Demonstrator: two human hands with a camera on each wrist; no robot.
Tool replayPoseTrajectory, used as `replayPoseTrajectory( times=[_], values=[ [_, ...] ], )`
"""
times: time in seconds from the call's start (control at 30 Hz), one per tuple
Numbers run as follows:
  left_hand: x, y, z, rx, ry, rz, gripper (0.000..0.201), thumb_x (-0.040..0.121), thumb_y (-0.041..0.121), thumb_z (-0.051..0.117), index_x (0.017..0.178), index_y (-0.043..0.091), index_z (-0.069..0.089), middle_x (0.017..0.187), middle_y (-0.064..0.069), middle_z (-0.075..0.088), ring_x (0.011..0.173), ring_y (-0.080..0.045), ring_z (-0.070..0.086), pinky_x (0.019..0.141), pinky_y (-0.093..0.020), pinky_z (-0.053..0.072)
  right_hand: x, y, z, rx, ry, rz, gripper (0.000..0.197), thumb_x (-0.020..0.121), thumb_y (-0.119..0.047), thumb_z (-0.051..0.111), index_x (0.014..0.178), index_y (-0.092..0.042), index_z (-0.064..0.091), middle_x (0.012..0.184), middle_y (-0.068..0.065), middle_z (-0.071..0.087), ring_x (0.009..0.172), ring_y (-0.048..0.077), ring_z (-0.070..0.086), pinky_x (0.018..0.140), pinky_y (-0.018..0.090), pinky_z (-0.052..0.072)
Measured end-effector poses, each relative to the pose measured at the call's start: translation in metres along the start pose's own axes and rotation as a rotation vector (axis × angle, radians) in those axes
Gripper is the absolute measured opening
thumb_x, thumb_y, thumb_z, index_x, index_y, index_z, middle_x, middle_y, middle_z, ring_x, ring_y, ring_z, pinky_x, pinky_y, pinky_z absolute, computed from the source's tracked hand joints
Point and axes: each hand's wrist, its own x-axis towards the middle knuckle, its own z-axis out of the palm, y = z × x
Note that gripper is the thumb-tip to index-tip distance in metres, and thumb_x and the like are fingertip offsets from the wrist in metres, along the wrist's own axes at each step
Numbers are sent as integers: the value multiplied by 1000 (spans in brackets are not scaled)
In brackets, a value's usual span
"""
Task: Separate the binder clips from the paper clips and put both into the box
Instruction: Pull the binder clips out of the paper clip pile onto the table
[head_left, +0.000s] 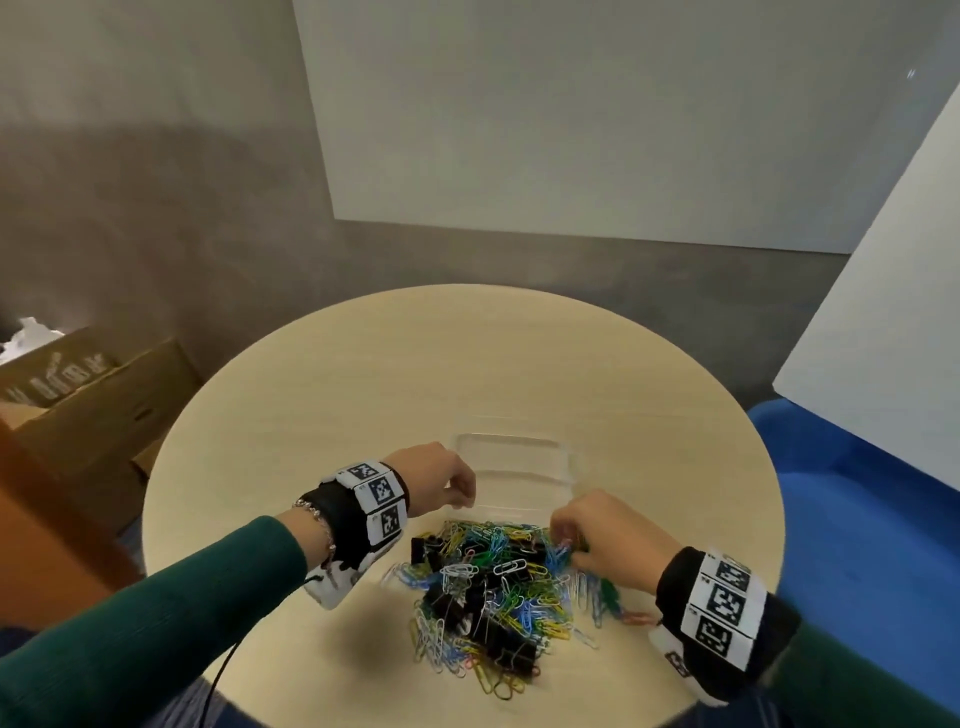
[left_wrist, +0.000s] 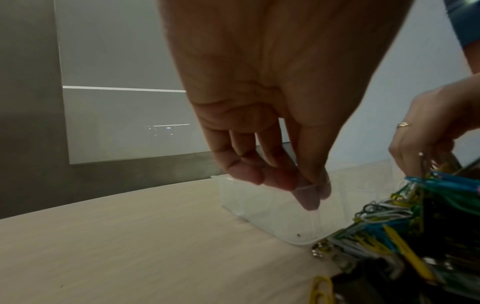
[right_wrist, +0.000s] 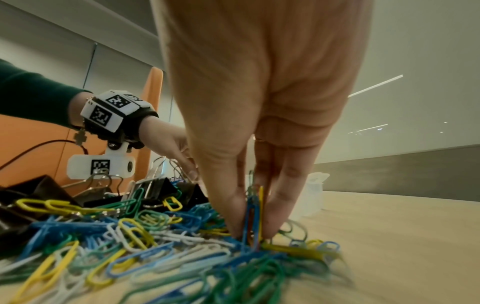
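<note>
A mixed pile of coloured paper clips (head_left: 524, 597) and black binder clips (head_left: 467, 603) lies on the near half of the round table (head_left: 363, 389). Just behind it stands a clear plastic box (head_left: 514, 467), with nothing visible inside. My left hand (head_left: 462, 499) pinches the box's near left rim (left_wrist: 309, 187) between thumb and fingers. My right hand (head_left: 563, 540) is at the pile's far right edge. There its thumb and fingers (right_wrist: 253, 234) pinch a small bunch of blue and yellow paper clips (right_wrist: 255, 216). Binder clips (right_wrist: 155, 189) lie further left in the pile.
A brown cardboard box (head_left: 78, 395) stands on the floor to the left of the table, and a blue seat (head_left: 857, 493) is to the right. White panels (head_left: 597, 104) lean against the grey wall behind. Bare tabletop surrounds the pile.
</note>
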Motion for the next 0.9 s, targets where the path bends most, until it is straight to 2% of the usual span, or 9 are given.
replayPoseTrajectory(
  times=[0.13,0.2,0.27,0.37,0.5,0.67,0.77,0.9],
  values=[
    [-4,-1,4,3,-3,11,18,94,26,54,104,23,69,101,9,71,74,-3,52,72,-19,38,4,10,-3,67,-7,16,19,85,-7,62,96,-21,69,76,-17,54,70,3,56,61,10,39],
    [-6,-2,4,14,-12,16,19,95,29,53,106,25,68,104,10,69,77,-4,52,72,-21,39,5,13,-7,100,-28,22,16,84,-7,63,92,-20,70,71,-20,52,67,-1,55,57,8,37],
    [-11,-4,2,8,21,13,21,96,31,51,111,28,64,107,12,64,81,-6,55,74,-24,43,5,16,-15,141,-43,20,13,81,-8,67,88,-20,71,72,-15,59,70,5,62,60,10,43],
    [-22,-10,0,-4,176,10,20,97,34,47,113,31,59,102,17,53,82,-7,59,70,-26,48,6,17,-36,208,-61,7,11,76,-9,73,82,-19,71,73,-6,69,68,8,68,64,18,52],
    [-45,-15,2,-13,277,-7,18,97,36,44,109,36,57,101,21,55,76,-2,56,64,-25,47,13,14,-62,346,-50,-7,10,76,-6,75,83,-12,72,72,2,74,61,9,71,65,24,58],
    [-70,-8,10,-11,218,-30,17,97,37,44,107,36,58,101,20,57,78,0,56,67,-24,48,49,6,-65,388,75,5,12,75,0,73,82,-9,71,69,3,72,62,15,71,60,24,57],
    [-78,1,14,-8,162,-19,17,97,37,45,107,36,59,103,18,57,82,0,57,69,-25,48,67,3,-48,340,46,29,11,76,-1,72,83,-10,72,76,6,73,72,21,72,69,30,60],
    [-81,10,19,1,121,14,16,96,36,46,107,36,58,104,18,57,83,0,57,69,-22,45,68,3,-34,237,61,-15,11,85,-14,68,95,-17,72,96,3,72,89,14,66,81,26,51]
  ],
)
